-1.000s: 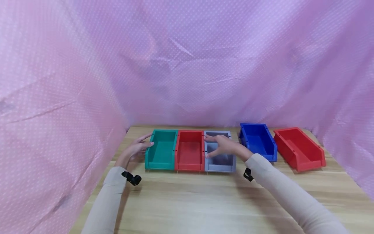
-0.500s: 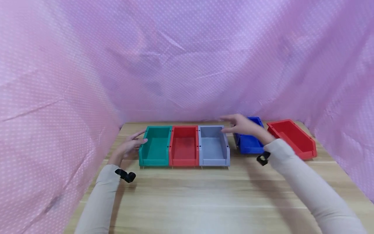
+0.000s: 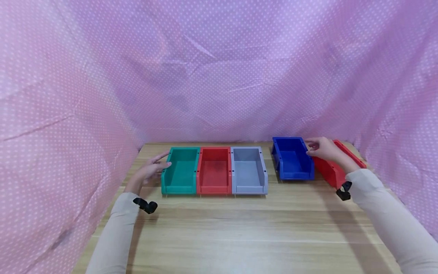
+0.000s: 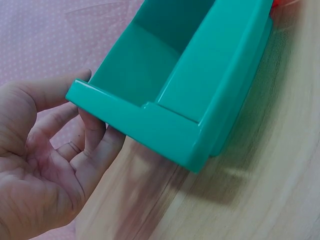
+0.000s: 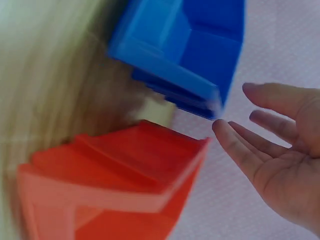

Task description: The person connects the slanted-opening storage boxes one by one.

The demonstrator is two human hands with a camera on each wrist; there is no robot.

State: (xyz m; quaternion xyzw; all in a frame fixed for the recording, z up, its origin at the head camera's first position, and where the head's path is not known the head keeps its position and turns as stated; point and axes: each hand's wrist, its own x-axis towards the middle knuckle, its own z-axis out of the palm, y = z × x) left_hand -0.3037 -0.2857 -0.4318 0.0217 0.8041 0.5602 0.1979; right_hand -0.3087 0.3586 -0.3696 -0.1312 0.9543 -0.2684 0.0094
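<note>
Tabletop (image 3: 219, 232) of pale wood grain carries every bin I see from my feed. Toward 8 o'clock stands the green bin (image 3: 183, 171), smooth, open-topped and low-fronted, its inner floor visible. At its 3 o'clock, the middle red bin (image 3: 215, 171) and then the grey bin (image 3: 247, 171) continue the row. Apart, toward 4 o'clock, I see the blue bin (image 3: 292, 161), with the far red bin (image 3: 328, 173) just beside it, partly covered. The left hand (image 3: 148, 171) pinches the green wall at 9 o'clock; the right hand (image 3: 325, 149), fingers spread, is beside the blue rim's 3 o'clock, contact unclear.
</note>
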